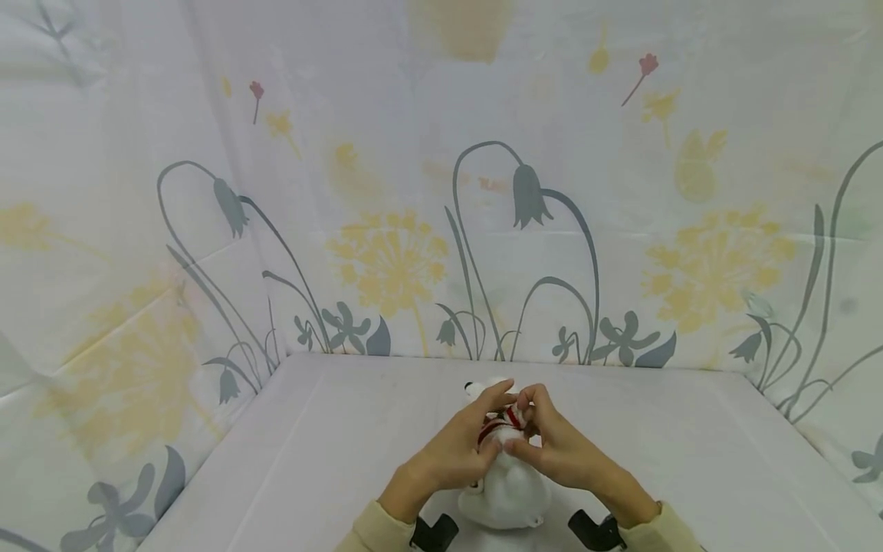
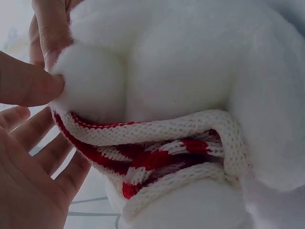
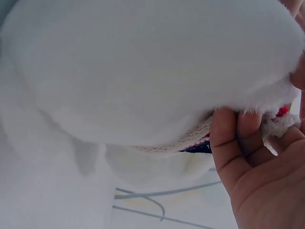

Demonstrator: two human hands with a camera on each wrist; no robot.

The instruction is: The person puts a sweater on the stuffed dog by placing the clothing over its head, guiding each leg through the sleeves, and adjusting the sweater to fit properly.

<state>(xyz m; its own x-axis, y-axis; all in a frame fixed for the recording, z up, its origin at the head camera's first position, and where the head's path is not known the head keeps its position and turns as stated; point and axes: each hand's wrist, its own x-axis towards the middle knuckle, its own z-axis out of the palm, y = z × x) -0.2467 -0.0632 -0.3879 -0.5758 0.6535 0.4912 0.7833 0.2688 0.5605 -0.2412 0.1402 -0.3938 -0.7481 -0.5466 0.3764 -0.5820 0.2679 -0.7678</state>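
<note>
A white plush bear (image 1: 510, 491) sits upright on the table, its dark nose toward the far left. Around its neck goes a red-and-white knitted scarf (image 2: 176, 152). My left hand (image 1: 458, 445) holds the bear from the left at neck height; in the left wrist view its thumb (image 2: 31, 81) presses the fur and the fingers reach behind the knit. From the other side, my right hand (image 1: 559, 448) grips the scarf with curled fingers, a pale fuzzy end (image 3: 281, 125) lying between them. The bear's body hides part of the right fingertips.
The white tabletop (image 1: 331, 460) extends around the bear. Behind it hangs a pale cloth (image 1: 414, 115) printed with grey and yellow flowers. Black wrist mounts (image 1: 434, 533) sit below both forearms, close to the bear's base.
</note>
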